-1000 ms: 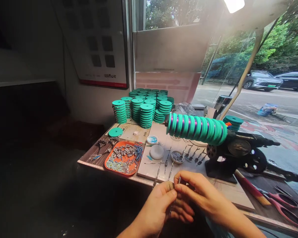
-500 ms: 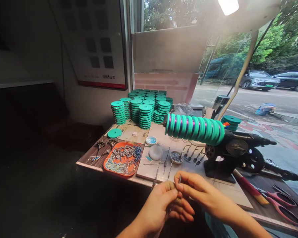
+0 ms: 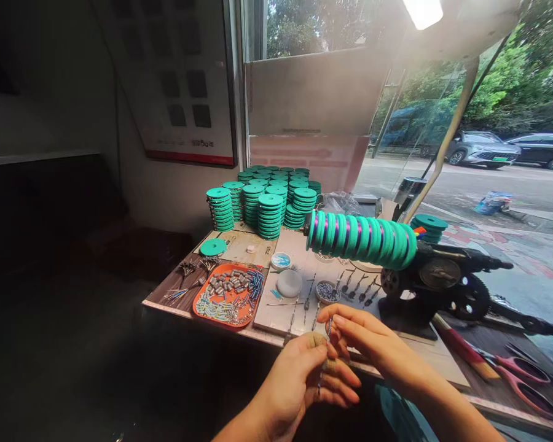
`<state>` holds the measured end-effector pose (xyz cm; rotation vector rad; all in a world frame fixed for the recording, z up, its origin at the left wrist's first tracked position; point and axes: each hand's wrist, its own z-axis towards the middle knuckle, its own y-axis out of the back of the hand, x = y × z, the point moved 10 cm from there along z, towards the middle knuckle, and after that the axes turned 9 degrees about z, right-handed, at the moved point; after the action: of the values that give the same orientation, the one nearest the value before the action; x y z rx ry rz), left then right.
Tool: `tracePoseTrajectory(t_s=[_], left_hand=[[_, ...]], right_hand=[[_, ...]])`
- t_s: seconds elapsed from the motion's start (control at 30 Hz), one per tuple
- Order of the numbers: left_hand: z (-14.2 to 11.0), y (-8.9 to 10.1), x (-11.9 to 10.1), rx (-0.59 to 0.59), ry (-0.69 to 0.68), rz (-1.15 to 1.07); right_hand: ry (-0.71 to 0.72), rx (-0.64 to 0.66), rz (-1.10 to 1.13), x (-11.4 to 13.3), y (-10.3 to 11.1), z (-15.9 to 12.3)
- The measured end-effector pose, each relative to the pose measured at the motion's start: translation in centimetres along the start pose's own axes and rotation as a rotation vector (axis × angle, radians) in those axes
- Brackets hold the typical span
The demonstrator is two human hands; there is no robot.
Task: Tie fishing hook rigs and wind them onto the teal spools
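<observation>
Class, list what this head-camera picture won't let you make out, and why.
Head view:
Thin strand: full length, partly covered by the left hand and right hand.
Rear green spools: lower parts, behind front spool stacks.
Black lever: far end, cut off by right edge.

- That lamp (image 3: 423,12) up top glares blank white, and its haze washes over the pale panel (image 3: 311,95).
- Daylight comes in from the street (image 3: 424,187), on the right.
- Over on the left, the poster (image 3: 152,61) sits dim and the room sinks to near-black.
- Light catches the left hand (image 3: 299,371) and right hand (image 3: 366,334); the thin strand (image 3: 329,326) between them is hard to make out.
- The scissors (image 3: 516,385) look stretched towards the edge.
</observation>
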<state>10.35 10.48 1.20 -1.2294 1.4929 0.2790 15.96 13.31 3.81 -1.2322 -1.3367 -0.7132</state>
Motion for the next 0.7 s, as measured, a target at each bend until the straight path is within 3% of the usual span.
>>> tracePoseTrajectory(t_s=[0.27,0.4,0.57,0.7], left_hand=[[0.0,0.1,0.4,0.007,0.014,0.010],[0.4,0.4,0.5,0.013,-0.005,0.072],[0.5,1.1,-3.6,-0.132,-0.274,0.606],[0.5,0.1,-7.4,-0.241,-0.442,1.030]], right_hand=[[0.093,-0.025,0.038,0.7,0.5,0.8],[0.155,-0.128,0.109,2.1,1.5,1.3],[0.329,-0.234,0.139,6.3,2.7,1.4],[0.402,-0.269,-0.007,8.4,2.8,0.8]])
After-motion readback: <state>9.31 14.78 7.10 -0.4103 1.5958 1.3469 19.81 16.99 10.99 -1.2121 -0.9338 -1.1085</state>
